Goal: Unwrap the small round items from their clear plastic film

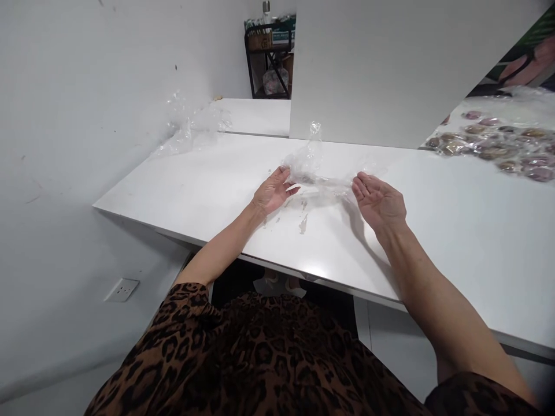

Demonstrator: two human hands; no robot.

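Note:
A clear, crinkled plastic bag [318, 182] is stretched between my two hands, just above the white table [208, 190]. At its left end my left hand [275, 189] pinches the film with thumb and fingers. My right hand [377, 199] grips the other end between its fingertips, palm turned inward. One crumpled part of the film sticks up beside my left hand. Small wet-looking marks [303, 224] show on the tabletop below the bag.
More crumpled clear plastic [191, 130] lies at the table's far left, by the wall. Clear-wrapped round brown and purple pieces [494, 138] lie at the far right. A white panel [359, 69] stands along the back edge. Behind it is a black shelf [251, 63] with boxes.

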